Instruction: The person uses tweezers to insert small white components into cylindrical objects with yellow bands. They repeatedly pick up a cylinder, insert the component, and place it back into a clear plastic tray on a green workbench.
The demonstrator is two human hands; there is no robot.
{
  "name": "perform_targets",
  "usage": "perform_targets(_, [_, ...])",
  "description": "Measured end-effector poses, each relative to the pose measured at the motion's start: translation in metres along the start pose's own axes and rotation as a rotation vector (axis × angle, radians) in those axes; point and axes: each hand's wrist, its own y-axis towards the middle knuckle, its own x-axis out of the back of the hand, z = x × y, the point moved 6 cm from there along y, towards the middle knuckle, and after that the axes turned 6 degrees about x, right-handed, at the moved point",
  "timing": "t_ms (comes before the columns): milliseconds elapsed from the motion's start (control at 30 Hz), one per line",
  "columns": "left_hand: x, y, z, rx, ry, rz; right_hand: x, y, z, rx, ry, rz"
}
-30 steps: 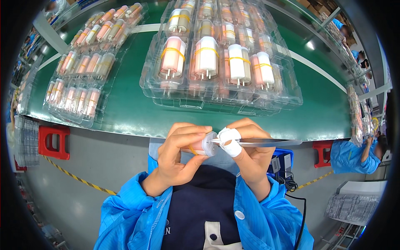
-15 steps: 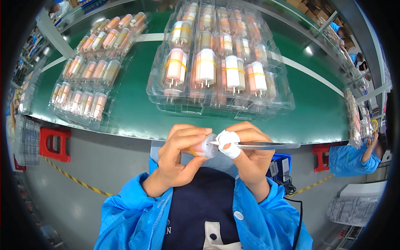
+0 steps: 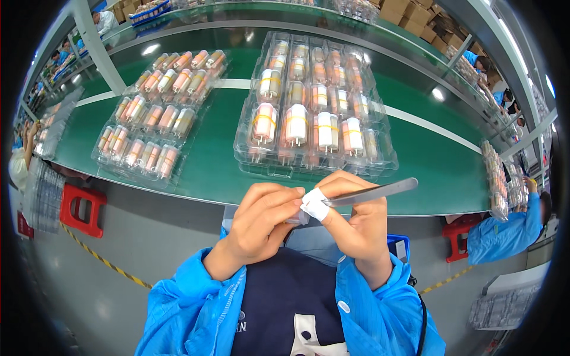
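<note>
The left hand (image 3: 256, 230) holds a tube (image 3: 301, 218), mostly hidden by its fingers. The right hand (image 3: 363, 228) pinches tweezers (image 3: 383, 190). Beyond the fingers: the edge of the table (image 3: 202, 185), then a tray (image 3: 268, 169).

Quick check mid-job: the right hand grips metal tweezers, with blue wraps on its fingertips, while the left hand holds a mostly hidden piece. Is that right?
Not quite: the wraps are white, not blue, as the head view shows. The right hand does grip metal tweezers, and the left hand holds a mostly hidden piece.
</note>
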Motion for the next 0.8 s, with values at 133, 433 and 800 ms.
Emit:
perform_targets(133, [-0.004,-0.003,0.016,0.273,-0.432,-0.026,0.007,-0.004,-0.013,-0.101,0.382,-0.166])
perform_targets(433, [-0.009,0.014,0.017,0.384,-0.769,-0.039,0.025,-0.002,-0.001,0.015,0.311,-0.278])
perform_targets(800, [-0.019,0.033,0.025,0.402,-0.635,0.031,0.039,0.008,-0.023,-0.026,0.308,-0.323])
